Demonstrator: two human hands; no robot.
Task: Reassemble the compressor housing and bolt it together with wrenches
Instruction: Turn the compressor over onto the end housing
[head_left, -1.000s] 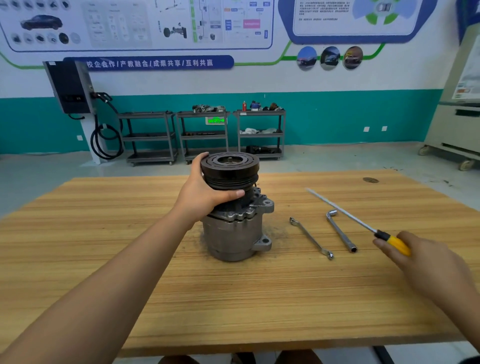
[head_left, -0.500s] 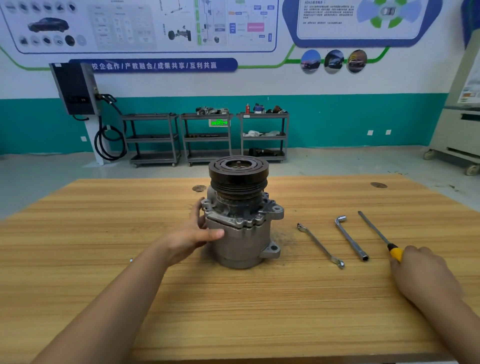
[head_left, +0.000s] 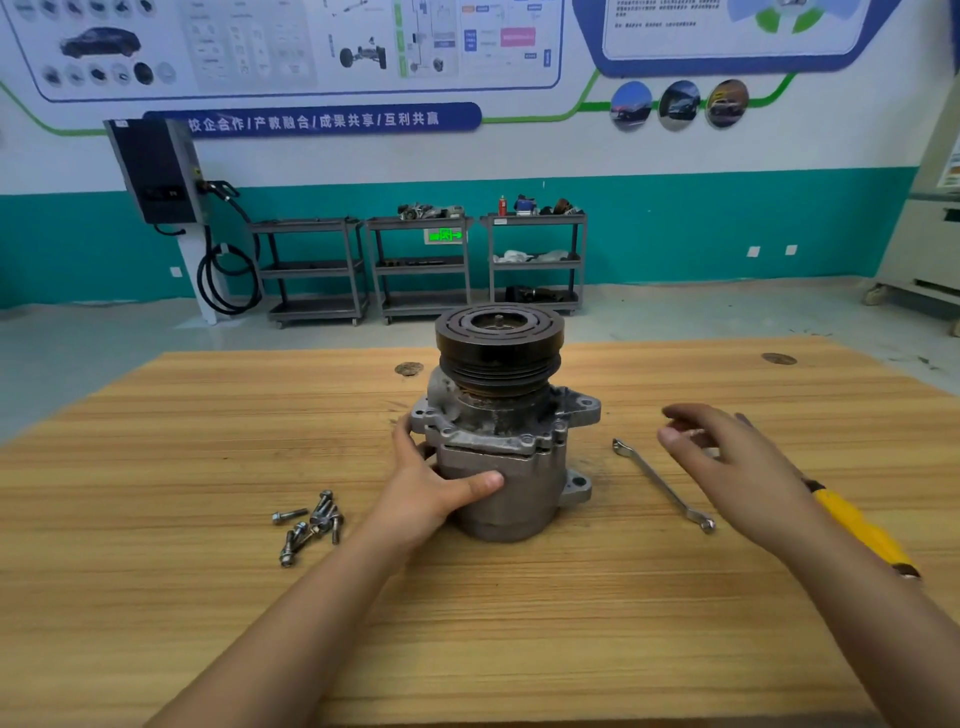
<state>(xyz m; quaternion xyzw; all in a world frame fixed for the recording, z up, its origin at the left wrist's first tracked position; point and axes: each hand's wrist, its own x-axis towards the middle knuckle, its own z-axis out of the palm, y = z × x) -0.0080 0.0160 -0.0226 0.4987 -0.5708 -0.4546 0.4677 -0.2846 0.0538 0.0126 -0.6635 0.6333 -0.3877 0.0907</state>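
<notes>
The grey compressor (head_left: 511, 457) stands upright on the wooden table (head_left: 156, 447), its black pulley (head_left: 498, 343) on top. My left hand (head_left: 436, 488) grips the lower housing from the left, thumb across the front. My right hand (head_left: 727, 467) hovers above the table to the right with fingers straight, holding nothing. A flat wrench (head_left: 662, 483) lies just left of it. The yellow-handled screwdriver (head_left: 857, 530) lies on the table, partly hidden behind my right hand and forearm. Several bolts (head_left: 311, 525) lie in a loose pile left of my left forearm.
Three grey shelf carts (head_left: 421, 270) stand by the far teal wall, next to a black wall unit with a coiled cable (head_left: 228, 275). A beige machine (head_left: 924, 244) stands at the right. Two dark knots (head_left: 409, 369) mark the tabletop.
My right hand let go of the screwdriver and lifted, moving left toward the wrenches. My left hand slid lower on the housing. The view dropped, bringing the bolts into sight.
</notes>
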